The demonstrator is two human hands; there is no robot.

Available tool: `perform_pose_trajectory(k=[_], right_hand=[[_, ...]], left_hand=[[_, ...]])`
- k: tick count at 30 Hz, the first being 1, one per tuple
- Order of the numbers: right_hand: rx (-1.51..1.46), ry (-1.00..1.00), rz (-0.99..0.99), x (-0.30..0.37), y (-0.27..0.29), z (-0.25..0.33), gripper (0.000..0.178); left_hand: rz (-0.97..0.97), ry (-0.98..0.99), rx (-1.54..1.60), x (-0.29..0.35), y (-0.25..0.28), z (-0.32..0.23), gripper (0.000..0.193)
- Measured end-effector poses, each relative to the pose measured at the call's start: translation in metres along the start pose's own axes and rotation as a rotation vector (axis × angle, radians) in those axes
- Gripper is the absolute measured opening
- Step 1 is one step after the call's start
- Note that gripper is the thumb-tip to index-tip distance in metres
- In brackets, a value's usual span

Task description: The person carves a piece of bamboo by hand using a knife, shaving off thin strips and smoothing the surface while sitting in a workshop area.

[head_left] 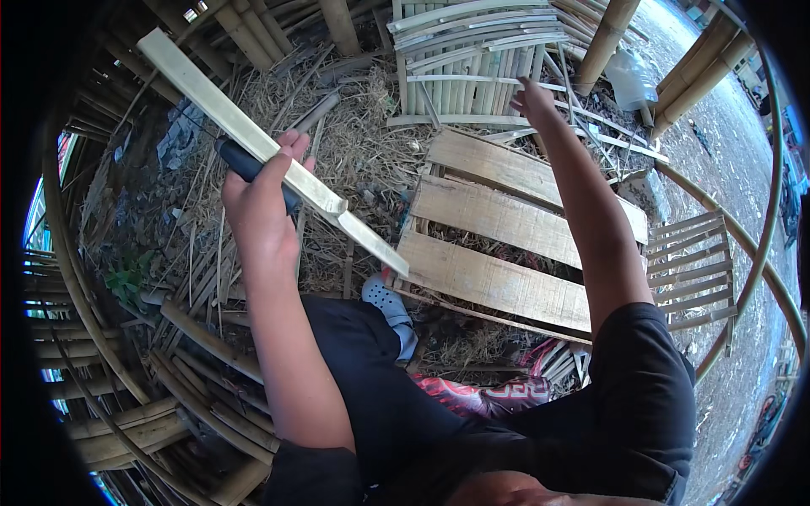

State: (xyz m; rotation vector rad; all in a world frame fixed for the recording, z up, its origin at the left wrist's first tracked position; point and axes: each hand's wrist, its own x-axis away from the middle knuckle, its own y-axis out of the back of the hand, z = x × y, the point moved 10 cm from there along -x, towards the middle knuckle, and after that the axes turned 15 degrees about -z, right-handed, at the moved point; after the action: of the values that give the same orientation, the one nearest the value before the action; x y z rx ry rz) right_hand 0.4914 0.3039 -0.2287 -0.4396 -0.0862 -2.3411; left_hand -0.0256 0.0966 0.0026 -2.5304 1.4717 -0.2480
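My left hand [266, 198] is closed around a long, pale split-bamboo strip [215, 105], which slants from upper left toward the middle. The strip has a step in it, and its thinner end overlaps the corner of a wooden slatted bench [498, 270]. Against the same palm lies a dark, rounded handle-like thing [240, 160]; the rest of it is hidden. My right hand [536, 103] reaches far forward, fingers apart, over a bamboo slat panel [468, 97]. Its fingertips are at a thin pale crosswise strip [456, 78]; whether they touch it is unclear.
Dry straw and shavings [316, 244] litter the ground. Bamboo posts [607, 42] rise beyond, and a clear plastic container [631, 78] stands by one. Bamboo poles [211, 341] lie at left. A small slatted rack [692, 274] is right of the bench. A blue clog [388, 304] shows below.
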Motion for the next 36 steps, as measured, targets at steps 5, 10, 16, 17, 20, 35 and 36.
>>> perform_pose_trajectory(k=[5,10,16,17,20,35,36], right_hand=[[0.215,0.379,0.318,0.166,-0.019,0.031,0.039],[0.35,0.495,1.043,0.382,-0.011,0.047,0.064],[0.802,0.708,0.972,0.444,0.054,0.04,0.028],[0.801,0.706,0.961,0.444,0.065,0.041,0.028],[0.718,0.434,0.84,0.428,0.113,0.032,0.024],[0.75,1.052,0.296,0.459,0.216,0.092,0.049],[0.733,1.034,0.259,0.454,0.217,0.093,0.049]], left_hand=[[0.076,-0.1,0.164,0.012,-0.01,-0.023,0.043],[0.326,-0.028,0.224,0.054,-0.057,-0.018,0.033],[0.507,0.199,0.327,0.111,-0.099,0.013,0.025],[0.524,0.22,0.311,0.12,-0.105,0.02,0.026],[0.613,0.317,0.295,0.149,-0.121,0.045,0.03],[0.682,0.259,0.069,0.276,-0.174,0.128,0.023],[0.745,0.327,0.142,0.28,-0.175,0.128,0.024]])
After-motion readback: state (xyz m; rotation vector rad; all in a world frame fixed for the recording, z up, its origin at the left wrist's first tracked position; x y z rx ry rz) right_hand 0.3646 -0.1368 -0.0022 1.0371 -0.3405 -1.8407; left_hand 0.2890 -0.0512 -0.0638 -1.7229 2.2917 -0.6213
